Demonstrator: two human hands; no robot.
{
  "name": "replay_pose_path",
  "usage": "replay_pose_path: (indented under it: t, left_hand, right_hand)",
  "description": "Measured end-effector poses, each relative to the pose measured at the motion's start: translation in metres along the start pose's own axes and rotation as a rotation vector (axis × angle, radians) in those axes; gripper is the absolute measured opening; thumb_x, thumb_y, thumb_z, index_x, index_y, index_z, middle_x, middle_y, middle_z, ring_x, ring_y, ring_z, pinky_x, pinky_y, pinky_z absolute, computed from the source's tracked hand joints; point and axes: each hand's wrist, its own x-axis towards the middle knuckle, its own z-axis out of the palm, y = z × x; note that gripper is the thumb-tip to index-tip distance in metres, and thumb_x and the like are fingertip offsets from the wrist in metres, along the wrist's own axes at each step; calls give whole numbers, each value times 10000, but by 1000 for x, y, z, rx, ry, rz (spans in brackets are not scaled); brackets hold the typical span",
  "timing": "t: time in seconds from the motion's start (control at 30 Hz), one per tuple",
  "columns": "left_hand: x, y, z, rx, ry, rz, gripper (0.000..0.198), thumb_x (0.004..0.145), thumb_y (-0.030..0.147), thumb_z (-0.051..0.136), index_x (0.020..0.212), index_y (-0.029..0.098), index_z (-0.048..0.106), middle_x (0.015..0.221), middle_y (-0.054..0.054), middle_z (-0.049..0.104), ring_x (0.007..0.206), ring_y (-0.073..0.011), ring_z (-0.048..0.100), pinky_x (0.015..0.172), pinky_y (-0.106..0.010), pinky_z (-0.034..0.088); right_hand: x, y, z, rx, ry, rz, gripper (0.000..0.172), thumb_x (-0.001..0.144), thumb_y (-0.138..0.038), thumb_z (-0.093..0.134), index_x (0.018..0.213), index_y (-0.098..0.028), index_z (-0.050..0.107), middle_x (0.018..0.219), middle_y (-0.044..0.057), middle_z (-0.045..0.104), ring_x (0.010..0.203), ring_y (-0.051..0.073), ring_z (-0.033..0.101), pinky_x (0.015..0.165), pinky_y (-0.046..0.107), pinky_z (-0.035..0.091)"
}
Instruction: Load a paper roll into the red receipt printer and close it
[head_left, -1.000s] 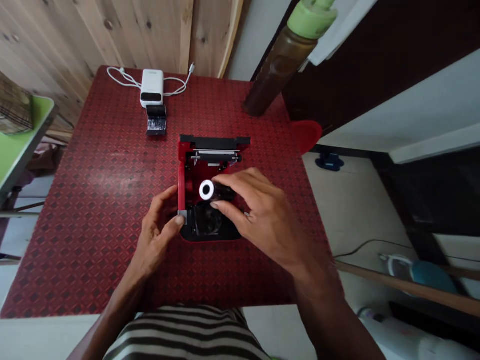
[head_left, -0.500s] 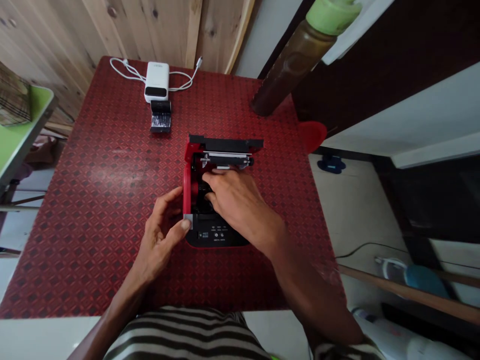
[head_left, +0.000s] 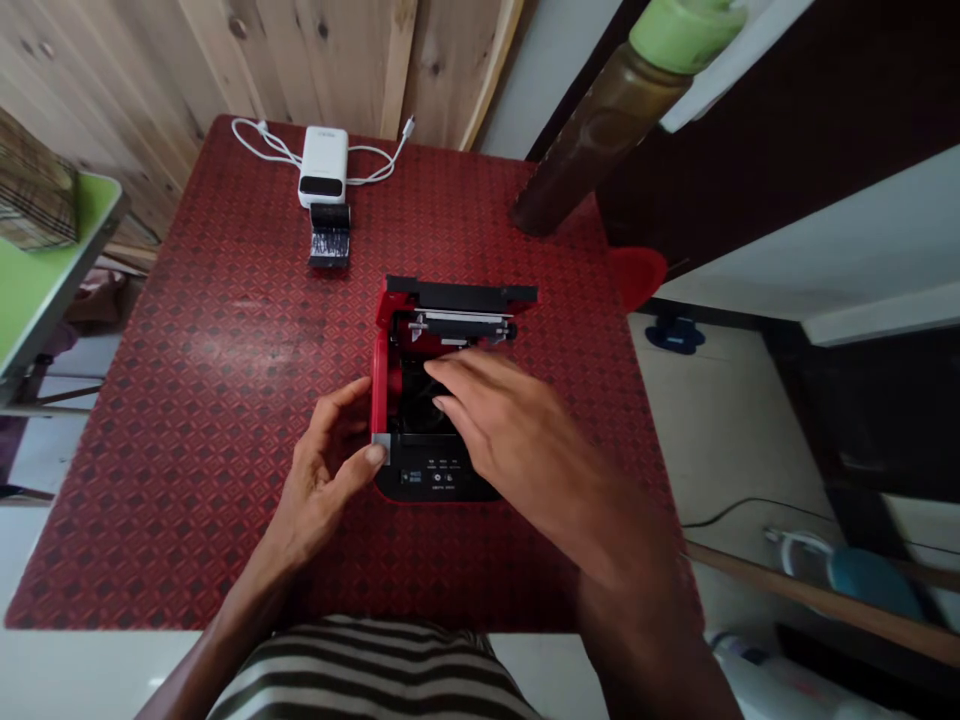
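A small red and black printer sits in the middle of the red patterned table with its lid tipped open at the back. My left hand grips the printer's left side, thumb pressed on the grey front-left corner. My right hand hovers over the open paper bay, fingers stretched out and loose, with nothing visible in them. The bay under those fingers looks dark, and no roll shows in it.
A white power bank with a white cable lies at the table's far edge, with a small black block just in front. A tall brown bottle with a green cap stands far right. A green side table is left.
A second ago my right hand held a black roll with a white core above the printer. It lowered it into the bay, and now the hand has drawn back without it.
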Motion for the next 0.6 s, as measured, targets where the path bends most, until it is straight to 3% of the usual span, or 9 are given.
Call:
replay_pose_path:
  t: [0.1,0.2,0.27,0.33,0.43,0.6]
  left_hand:
    - [0,2,0,0,-4,-7,619,1014,530,830,1559,296,656,1604,-124,715,1412,-371,725,1162,-568,615]
    - [0,2,0,7,4,-6,609,1024,528,816,1572,310,661,1572,-118,738,1383,-378,745,1097,-551,645]
    - [-1,2,0,16,6,-9,597,1036,527,800,1577,317,662,1559,-117,747,1385,-385,746,1055,-533,662]
    - [-2,4,0,38,8,-3,594,1041,527,796,1577,312,660,1560,-122,746,1396,-387,742,1040,-520,668]
    - [-1,9,0,118,27,41,601,1033,514,814,1571,292,662,1585,-125,727,1413,-369,732,1127,-526,634]
    - [4,12,-3,156,1,88,568,1038,482,819,1552,287,674,1581,-117,731,1397,-340,741,1157,-511,622]
  right_hand:
    - [-5,-6,-26,53,203,-43,222,1125,-109,630,1095,-266,785,1119,60,858,998,251,823,922,436,701]
    - [1,-2,-37,-51,413,36,157,1139,-194,662,1214,-270,777,1195,90,842,1134,305,807,1070,538,662]
    - [6,6,-35,-97,460,59,179,1114,-197,699,1274,-248,761,1293,127,820,1243,350,781,1175,627,601]
    - [7,13,-32,-102,468,63,225,1096,-194,718,1313,-245,752,1372,148,795,1311,370,758,1227,664,558]
    - [-2,13,-30,-41,447,14,226,1094,-185,717,1295,-267,778,1331,130,804,1265,351,760,1174,605,595]
    - [-17,4,-20,49,147,-116,243,1021,-124,821,1230,-248,821,1257,80,861,1181,314,735,1002,515,650]
